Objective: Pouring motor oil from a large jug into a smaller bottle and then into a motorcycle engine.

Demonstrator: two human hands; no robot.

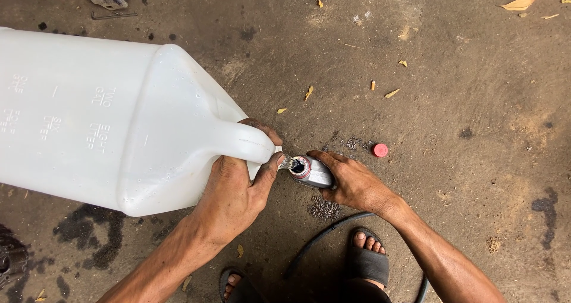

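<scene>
Sideways, left hand [235, 190] tips jug [101, 118] over bottle [310, 171] mouth.

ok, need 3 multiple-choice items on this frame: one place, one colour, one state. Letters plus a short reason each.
1. Where does the small round cap lie?
A. on the concrete ground
B. on the bottle
C. in a hand

2. Its colour?
A. blue
B. red
C. white

3. How is the big translucent white plastic jug held?
A. upright
B. lying flat
C. tipped, spout at the small grey bottle

Key: 1 A, it sits on the ground beyond the right hand; 2 B, plainly red; 3 C, the left hand tilts it and liquid runs out.
</scene>
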